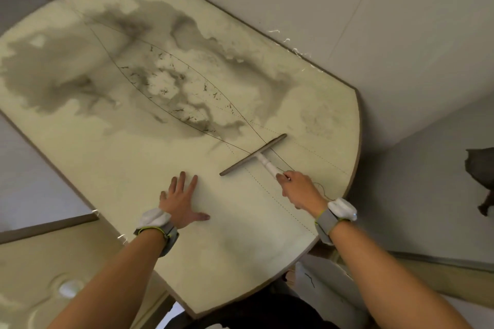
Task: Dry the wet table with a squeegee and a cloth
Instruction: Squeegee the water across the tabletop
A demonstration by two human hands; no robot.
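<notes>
A pale yellowish table (112, 168) fills most of the view, with a wide dark pool of water (80, 80) spread over its far and middle part. A squeegee (254, 154) lies blade-down on the near right part, its grey blade at the edge of the wet patch. My right hand (299, 189) grips the end of its white handle. My left hand (181, 200) rests flat on the table with fingers spread, to the left of the blade. No cloth is in sight.
White walls (347, 21) border the table's far right side. A second pale surface (40, 270) stands at the near left. A dark object (481, 168) lies on the floor at the right edge. The table's near right rim (357, 141) is curved.
</notes>
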